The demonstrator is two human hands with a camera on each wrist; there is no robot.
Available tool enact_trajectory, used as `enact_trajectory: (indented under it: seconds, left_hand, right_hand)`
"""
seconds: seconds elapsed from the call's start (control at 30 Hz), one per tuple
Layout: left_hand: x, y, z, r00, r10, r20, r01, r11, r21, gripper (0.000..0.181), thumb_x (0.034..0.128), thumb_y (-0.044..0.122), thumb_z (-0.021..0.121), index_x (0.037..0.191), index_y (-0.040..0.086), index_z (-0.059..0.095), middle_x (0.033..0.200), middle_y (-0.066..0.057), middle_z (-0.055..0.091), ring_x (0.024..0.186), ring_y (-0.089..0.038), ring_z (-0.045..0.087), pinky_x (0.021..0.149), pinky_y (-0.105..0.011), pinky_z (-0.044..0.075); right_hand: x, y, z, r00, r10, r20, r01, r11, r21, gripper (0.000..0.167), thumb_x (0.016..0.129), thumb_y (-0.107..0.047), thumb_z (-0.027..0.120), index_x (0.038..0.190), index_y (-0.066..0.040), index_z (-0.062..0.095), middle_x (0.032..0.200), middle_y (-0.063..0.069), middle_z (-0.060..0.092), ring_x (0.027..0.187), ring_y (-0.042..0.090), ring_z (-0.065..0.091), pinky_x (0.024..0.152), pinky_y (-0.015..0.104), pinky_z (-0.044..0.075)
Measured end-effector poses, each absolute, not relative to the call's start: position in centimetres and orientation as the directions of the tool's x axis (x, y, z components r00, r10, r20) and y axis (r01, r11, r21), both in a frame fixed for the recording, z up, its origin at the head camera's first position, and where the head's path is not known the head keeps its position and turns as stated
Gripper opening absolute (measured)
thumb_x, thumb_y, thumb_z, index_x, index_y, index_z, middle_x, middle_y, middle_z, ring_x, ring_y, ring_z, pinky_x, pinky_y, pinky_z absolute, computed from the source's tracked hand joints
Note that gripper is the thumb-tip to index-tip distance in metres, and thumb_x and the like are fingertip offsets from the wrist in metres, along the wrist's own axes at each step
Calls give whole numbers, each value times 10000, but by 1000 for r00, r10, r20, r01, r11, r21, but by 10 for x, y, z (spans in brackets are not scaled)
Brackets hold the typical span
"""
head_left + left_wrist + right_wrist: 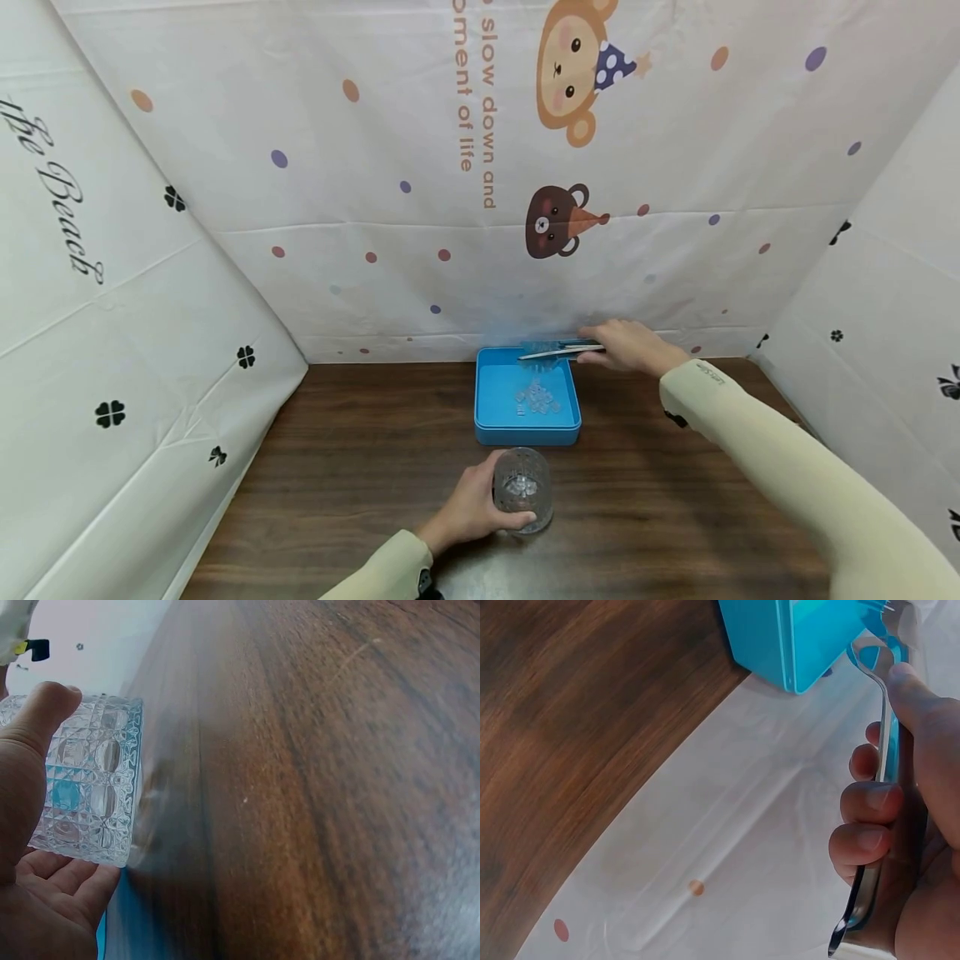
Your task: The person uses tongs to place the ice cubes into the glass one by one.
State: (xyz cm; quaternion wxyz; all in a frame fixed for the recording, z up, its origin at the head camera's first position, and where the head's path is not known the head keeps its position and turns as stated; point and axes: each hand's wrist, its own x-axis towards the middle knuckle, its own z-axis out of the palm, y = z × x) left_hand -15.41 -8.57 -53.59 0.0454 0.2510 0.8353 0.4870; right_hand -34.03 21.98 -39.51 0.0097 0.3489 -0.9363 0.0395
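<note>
My left hand [474, 506] grips a clear patterned glass [525, 467] on the table, thumb on one side and fingers on the other. Inside the glass lie a few clear pieces that look like ice cubes. In the left wrist view, the thumb crosses the facets of the glass [109, 761]. Farther back, my right hand [626, 344] holds metal tongs [889, 746], its fingers curled round both arms. The tongs' tips are over the back right of a blue tray [495, 437]. Several clear cube-like pieces [538, 398] are heaped in that tray.
A dark wooden table [360, 467] carries the tray and the glass. White printed cloth [420, 275] rises right behind the tray. More cloth walls [97, 350] stand at the left and right sides.
</note>
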Motion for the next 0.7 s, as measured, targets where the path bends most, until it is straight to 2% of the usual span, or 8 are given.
enact_trajectory:
  seconds: [0.37, 0.7]
  left_hand:
    - [-154, -85, -536, -876, 451, 170, 370, 405, 836, 785, 800, 445, 879, 1433, 170, 503, 1280, -27, 655, 1069, -132, 667, 847, -302, 565]
    - [-154, -85, -538, -875, 451, 178, 376, 400, 836, 786, 802, 444, 877, 1436, 170, 500, 1284, -37, 655, 1064, -141, 671, 840, -296, 568]
  right_hand:
    - [-348, 213, -396, -790, -612, -35, -612, 791, -33, 537, 977, -412, 704, 1346, -25, 652, 1166, 164, 722, 979, 291, 712, 879, 522, 568]
    - [-352, 203, -403, -798, -598, -69, -601, 799, 17, 489, 955, -375, 745, 1312, -46, 693, 1046, 114, 744, 836, 225, 690, 765, 459, 589]
